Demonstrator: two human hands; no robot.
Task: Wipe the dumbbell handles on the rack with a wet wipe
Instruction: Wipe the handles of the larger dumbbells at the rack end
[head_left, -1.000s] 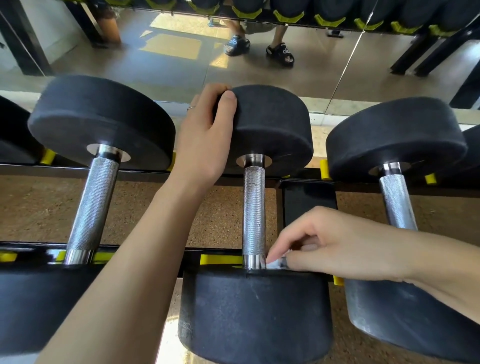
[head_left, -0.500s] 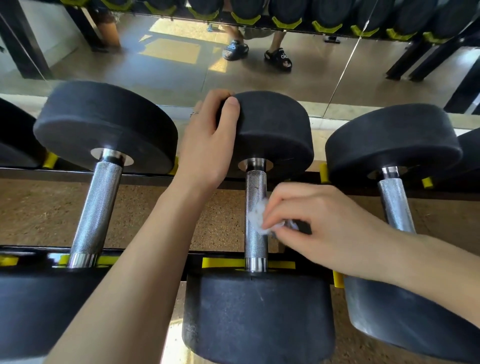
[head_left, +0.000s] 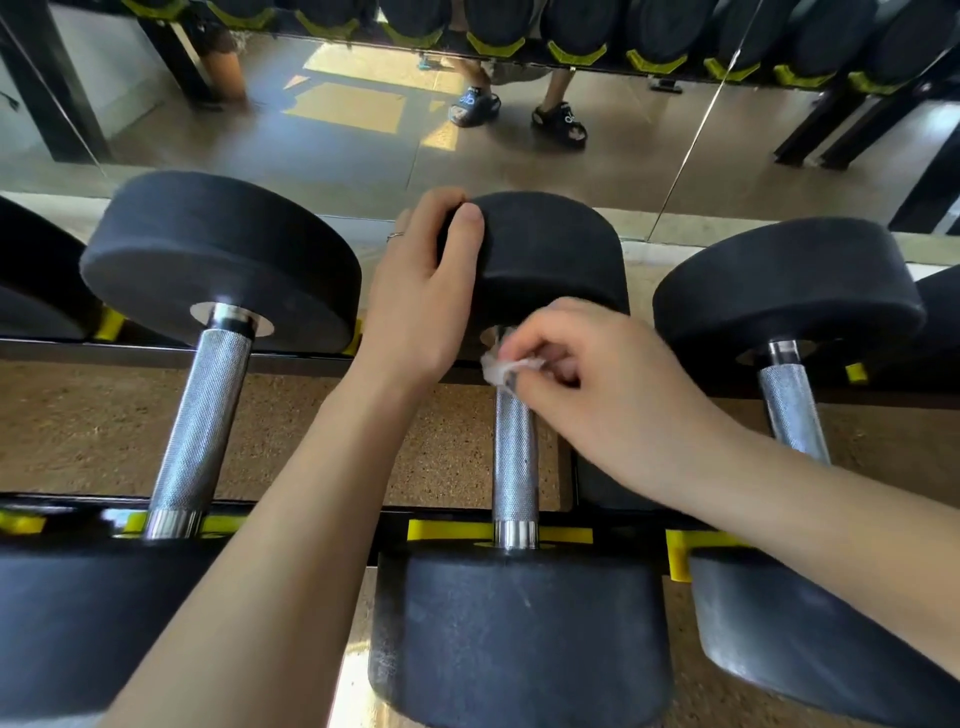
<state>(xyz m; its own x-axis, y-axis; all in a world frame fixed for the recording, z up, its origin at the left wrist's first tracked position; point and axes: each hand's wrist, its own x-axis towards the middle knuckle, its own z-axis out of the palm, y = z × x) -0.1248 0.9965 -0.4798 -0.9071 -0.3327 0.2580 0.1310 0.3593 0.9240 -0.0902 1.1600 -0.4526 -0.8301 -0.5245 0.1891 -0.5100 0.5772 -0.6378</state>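
Note:
Three black dumbbells lie side by side on the rack (head_left: 322, 519). The middle dumbbell (head_left: 519, 634) has a knurled steel handle (head_left: 514, 457). My left hand (head_left: 421, 306) grips the left side of its far head (head_left: 550, 254), thumb on top. My right hand (head_left: 613, 395) pinches a crumpled white wet wipe (head_left: 501, 366) against the far end of that handle, just below the far head. The left dumbbell's handle (head_left: 202, 415) and the right dumbbell's handle (head_left: 792, 405) are bare.
A mirror (head_left: 363, 130) runs behind the rack and reflects a row of dumbbells and a person's feet in sandals (head_left: 558, 124). Yellow saddles (head_left: 447, 530) hold the dumbbells on the black rails. Brown speckled floor shows between the rails.
My right hand slid the wipe up the middle handle, from the near end by the front head to the far end. My left hand stayed on the far head.

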